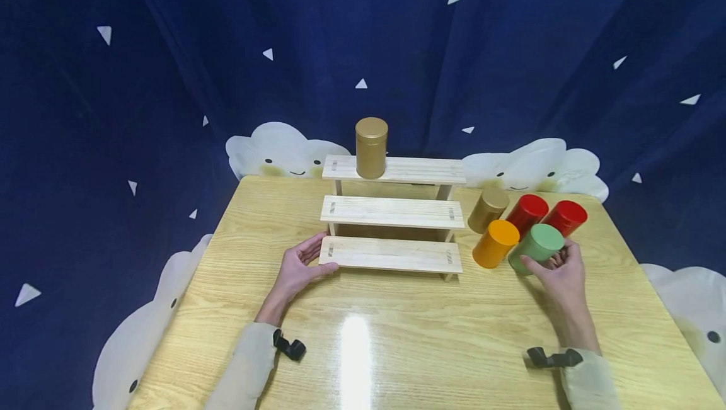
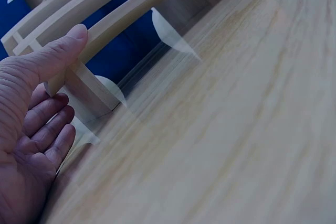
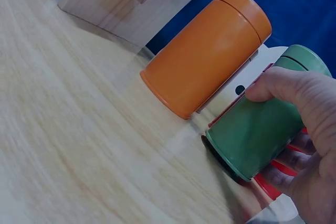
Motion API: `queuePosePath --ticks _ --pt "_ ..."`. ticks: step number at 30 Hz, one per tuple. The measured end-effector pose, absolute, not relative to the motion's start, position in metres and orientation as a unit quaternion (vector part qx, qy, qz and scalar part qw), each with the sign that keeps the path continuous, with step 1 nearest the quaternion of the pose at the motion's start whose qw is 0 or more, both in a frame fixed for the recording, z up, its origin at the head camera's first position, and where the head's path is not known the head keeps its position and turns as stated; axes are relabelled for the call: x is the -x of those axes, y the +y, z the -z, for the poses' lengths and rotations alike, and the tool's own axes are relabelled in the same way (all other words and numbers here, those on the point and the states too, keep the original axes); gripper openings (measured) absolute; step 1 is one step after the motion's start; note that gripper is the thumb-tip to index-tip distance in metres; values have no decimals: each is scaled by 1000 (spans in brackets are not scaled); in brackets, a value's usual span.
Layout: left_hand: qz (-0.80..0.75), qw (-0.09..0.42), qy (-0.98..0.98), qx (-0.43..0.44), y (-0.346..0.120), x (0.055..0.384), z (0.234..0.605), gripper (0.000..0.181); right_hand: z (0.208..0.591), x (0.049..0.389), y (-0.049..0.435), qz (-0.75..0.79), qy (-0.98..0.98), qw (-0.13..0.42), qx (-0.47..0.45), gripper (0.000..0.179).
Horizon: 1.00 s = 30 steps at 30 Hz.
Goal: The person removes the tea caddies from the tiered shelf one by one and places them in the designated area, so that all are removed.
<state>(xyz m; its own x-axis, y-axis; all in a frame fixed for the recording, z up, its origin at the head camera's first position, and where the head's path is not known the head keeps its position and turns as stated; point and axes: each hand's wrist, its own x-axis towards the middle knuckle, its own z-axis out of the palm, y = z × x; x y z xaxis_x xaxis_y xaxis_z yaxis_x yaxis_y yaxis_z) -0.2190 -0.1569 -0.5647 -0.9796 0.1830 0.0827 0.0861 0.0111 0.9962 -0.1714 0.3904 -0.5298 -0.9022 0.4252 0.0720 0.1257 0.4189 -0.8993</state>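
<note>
A three-step wooden rack (image 1: 391, 254) stands on the table, and my left hand (image 1: 299, 265) holds the left end of its lowest step. In the left wrist view the thumb lies on that step's edge, with the other fingers beside the end support. On the top step a gold canister (image 1: 371, 148) stands upright, left of the middle. My right hand (image 1: 564, 274) grips a green canister (image 3: 257, 129), thumb on the near side and fingers round the far side. A dark shadow shows along its bottom edge. Close to its left is an orange canister (image 3: 207, 53).
Behind the green and orange canisters are two red canisters (image 1: 529, 211) and another gold canister (image 1: 489, 210), right of the rack. A dark blue curtain (image 1: 408, 38) with white triangles and clouds hangs behind the wooden table (image 1: 431, 334).
</note>
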Motion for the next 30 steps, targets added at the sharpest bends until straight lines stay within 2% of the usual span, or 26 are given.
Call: queuePosePath --ticks 30 --pt "-683 32 723 -97 -157 219 564 79 534 173 389 -527 -822 155 149 81"
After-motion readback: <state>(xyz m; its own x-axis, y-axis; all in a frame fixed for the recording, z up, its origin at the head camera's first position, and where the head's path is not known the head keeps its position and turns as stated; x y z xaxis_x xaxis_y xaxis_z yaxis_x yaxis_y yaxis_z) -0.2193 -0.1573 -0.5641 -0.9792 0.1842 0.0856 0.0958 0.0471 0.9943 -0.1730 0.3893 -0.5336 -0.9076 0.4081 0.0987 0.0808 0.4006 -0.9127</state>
